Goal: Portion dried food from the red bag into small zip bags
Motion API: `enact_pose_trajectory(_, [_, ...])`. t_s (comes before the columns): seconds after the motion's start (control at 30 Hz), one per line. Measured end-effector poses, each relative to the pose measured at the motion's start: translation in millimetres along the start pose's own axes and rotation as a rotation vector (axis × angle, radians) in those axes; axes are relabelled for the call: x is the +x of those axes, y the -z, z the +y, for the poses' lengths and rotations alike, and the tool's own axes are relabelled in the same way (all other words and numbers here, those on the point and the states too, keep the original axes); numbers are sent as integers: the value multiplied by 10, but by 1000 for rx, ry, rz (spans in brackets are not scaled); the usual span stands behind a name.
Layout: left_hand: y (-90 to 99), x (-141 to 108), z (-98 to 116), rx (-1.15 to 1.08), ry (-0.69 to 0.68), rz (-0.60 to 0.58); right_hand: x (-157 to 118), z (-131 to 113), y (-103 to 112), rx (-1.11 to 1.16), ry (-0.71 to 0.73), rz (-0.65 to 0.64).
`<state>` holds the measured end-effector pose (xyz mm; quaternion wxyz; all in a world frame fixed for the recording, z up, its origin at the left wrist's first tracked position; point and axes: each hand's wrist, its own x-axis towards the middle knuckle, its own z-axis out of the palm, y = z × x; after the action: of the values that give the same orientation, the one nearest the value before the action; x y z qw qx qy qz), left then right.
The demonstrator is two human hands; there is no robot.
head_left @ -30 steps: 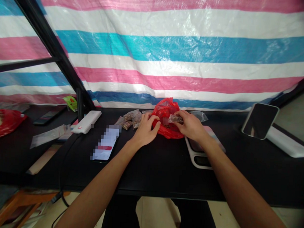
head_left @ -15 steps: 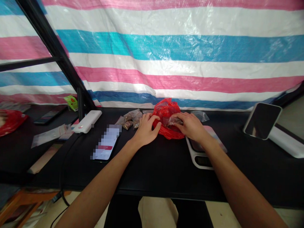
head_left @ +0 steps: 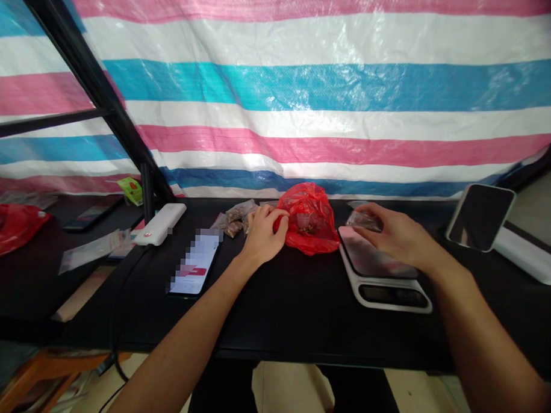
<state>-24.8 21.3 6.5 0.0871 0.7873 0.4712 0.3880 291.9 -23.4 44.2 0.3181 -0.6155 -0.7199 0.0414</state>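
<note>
My left hand (head_left: 264,231) is closed at the left edge of a crumpled red plastic bag (head_left: 320,232), its thumb and fingers on the rim. Inside the open bag lie small brownish pieces (head_left: 306,229) and a little clear cup-like thing (head_left: 303,219). My right hand (head_left: 394,235) pinches a small clear plastic bag (head_left: 362,219) above the far edge of a white kitchen scale (head_left: 390,296). What that bag holds is hard to make out. Several filled little clear bags (head_left: 234,220) lie behind my left hand.
A phone with a lit screen (head_left: 195,267) and a white power bank (head_left: 163,224) with a cable lie at left. Farther left are another red bag (head_left: 15,227) and flat clear bags (head_left: 93,248). A tilted phone-like device (head_left: 480,216) stands at right. Striped sheeting (head_left: 305,120) hangs behind.
My right hand has moved right, from over the red bag to above the scale, with a small clear bag in its fingers. My left hand stays at the red bag, whose opening now shows.
</note>
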Motion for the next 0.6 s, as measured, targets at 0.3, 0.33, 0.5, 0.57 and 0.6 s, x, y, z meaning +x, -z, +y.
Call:
enact_pose_trajectory(0.3, [-26,-19,28,0,3,1,-307,152,146,223,-35,-112])
enact_pose_trajectory(0.33, [-21,-24,31,3,-2,27,-311,174,131,245,-49,-16])
enact_pose_trajectory(0.5, [15,-38,51,47,-40,166,-349,305,70,193,-130,373])
enact_pose_trajectory(0.57, [13,-40,57,30,-58,179,-377,340,69,198,-144,421])
enact_pose_trajectory(0.6, [8,-42,58,24,-62,178,-391,351,72,204,-149,433])
